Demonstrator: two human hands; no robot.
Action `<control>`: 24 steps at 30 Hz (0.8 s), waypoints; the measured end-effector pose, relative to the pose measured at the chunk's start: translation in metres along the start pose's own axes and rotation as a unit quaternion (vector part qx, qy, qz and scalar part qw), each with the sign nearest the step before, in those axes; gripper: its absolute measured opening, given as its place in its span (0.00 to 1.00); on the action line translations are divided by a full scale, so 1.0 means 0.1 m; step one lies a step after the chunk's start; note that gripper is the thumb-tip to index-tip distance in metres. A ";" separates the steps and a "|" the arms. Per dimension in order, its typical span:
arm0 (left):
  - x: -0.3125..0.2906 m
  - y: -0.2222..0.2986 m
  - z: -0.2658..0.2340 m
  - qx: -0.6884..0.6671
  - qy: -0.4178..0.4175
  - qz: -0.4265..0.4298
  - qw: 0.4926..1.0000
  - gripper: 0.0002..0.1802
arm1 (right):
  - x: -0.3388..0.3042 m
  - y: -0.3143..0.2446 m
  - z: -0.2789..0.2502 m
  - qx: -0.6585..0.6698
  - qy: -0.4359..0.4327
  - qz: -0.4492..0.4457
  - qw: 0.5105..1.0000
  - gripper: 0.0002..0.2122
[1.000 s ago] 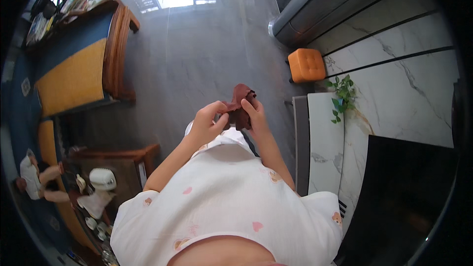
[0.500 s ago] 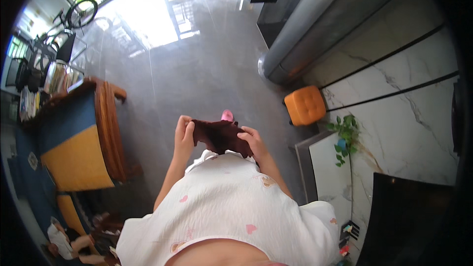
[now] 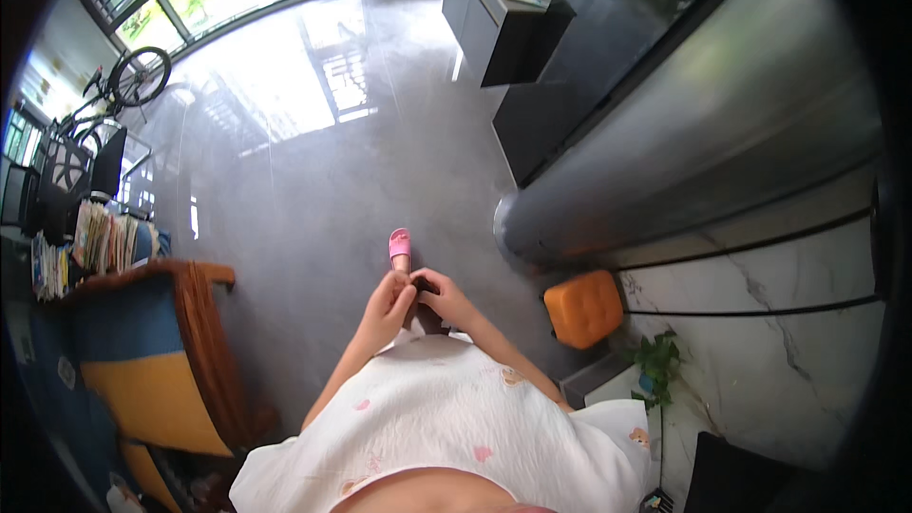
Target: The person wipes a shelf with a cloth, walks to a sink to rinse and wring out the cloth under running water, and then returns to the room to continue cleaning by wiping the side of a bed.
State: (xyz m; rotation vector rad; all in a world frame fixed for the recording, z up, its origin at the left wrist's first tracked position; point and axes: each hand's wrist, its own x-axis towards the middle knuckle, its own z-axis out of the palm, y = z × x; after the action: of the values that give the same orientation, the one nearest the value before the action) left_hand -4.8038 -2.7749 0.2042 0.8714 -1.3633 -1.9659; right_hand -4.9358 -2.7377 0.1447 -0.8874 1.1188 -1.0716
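Glossy grey floor with bright reflections, bearing an orange tufted stool at right, a wooden bench at left and, farther off, a bicycle.

Dark cloth partly hidden by right hand; black panel cut off below.

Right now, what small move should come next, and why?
Probably ease the left grip and the right grip slightly apart to spread the dark cloth: the two are close together, and only a narrow part of the cloth shows around and below them, so its shape is hard to make out.
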 end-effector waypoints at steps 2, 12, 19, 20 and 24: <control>0.29 -0.02 -0.07 -0.013 0.000 0.004 1.000 0.03 | 0.20 -0.06 -0.08 0.021 0.064 -0.019 0.998 0.05; 1.93 0.72 -0.59 -0.001 -0.116 -0.062 0.991 0.12 | 1.57 -0.89 -0.81 -0.016 0.170 -0.048 0.984 0.03; 2.93 0.68 -0.66 0.320 -0.122 0.137 0.930 0.30 | 2.22 -1.13 -1.01 0.014 0.215 -0.096 0.972 0.04; 3.08 0.60 -0.69 0.270 -0.135 0.090 0.949 0.28 | 2.34 -1.15 -1.04 0.019 0.225 -0.113 0.968 0.04; 3.59 0.55 -0.79 0.257 -0.120 0.004 0.959 0.20 | 2.79 -1.19 -1.36 -0.025 0.219 -0.106 0.970 0.04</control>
State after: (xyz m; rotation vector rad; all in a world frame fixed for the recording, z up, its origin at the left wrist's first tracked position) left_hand -4.9568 -3.1117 0.1698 0.8644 -2.0726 -1.7762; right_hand -5.0691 -3.0425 0.1562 -0.8449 1.4427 -1.4695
